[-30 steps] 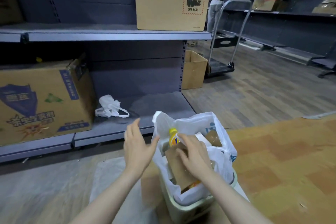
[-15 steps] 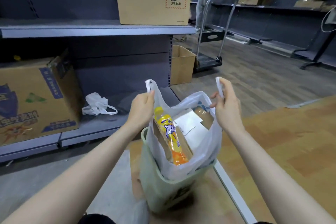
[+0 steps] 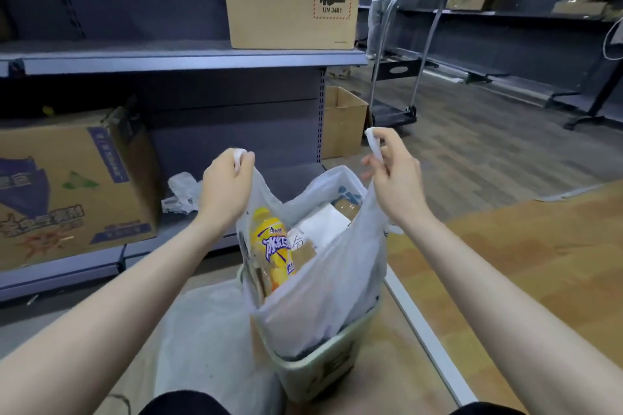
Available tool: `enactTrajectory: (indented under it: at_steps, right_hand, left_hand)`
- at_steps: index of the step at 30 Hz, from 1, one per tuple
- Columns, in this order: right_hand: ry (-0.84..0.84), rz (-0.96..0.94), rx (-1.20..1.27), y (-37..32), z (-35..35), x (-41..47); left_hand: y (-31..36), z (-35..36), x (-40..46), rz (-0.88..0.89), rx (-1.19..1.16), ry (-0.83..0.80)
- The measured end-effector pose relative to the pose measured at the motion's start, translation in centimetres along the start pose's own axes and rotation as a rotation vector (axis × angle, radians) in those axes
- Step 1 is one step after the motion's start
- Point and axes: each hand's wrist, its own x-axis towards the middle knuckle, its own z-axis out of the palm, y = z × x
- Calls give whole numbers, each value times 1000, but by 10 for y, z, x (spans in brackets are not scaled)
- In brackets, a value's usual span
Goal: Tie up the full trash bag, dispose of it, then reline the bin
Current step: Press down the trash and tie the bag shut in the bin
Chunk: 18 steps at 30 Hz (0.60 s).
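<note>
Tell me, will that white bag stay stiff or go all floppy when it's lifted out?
Probably floppy: the trash bag is thin, creased plastic, sagging between the left hand and right hand. Likely fairly light, holding a bottle and cardboard.

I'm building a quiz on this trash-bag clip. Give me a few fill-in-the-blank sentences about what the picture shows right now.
1. The left hand and right hand each grip one ____ of the white trash bag.
2. The bag sits inside a pale green ____.
3. The bottle in the bag is mostly ____ in colour.
4. The cardboard box on the upper shelf reads ____.

Missing words: handle; bin; yellow; PICO
</note>
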Motion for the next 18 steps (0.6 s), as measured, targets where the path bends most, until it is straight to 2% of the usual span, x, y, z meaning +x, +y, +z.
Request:
enactTrajectory:
  at_steps: [4, 7, 8, 11, 13, 15, 17, 18]
  right_hand:
    - [-114, -37, -80, -1, 20, -11]
    - [-147, -31, -112, 1, 31, -16]
    - [-151, -29, -122, 0, 32, -16]
    - [-101, -50, -116, -7, 29, -10]
    - [25, -81, -25, -10, 22, -3]
    - [47, -102, 3, -7, 21, 1]
    - [-168, -38, -121, -2, 29, -3]
    - [-260, -7, -171, 0, 32, -6]
  left_hand:
    - [-1, 5, -8, 17, 170, -82]
    - [-2, 10, -17, 202, 180, -129]
    - [-3, 11, -19, 238, 136, -158]
    - [1, 7, -22, 110, -134, -237]
    - [5, 2, -23, 148, -294, -162]
    - [2, 5, -26, 196, -379, -212]
    - [-10, 15, -37, 187, -316, -421]
    - [-15, 17, -40, 187, -291, -468]
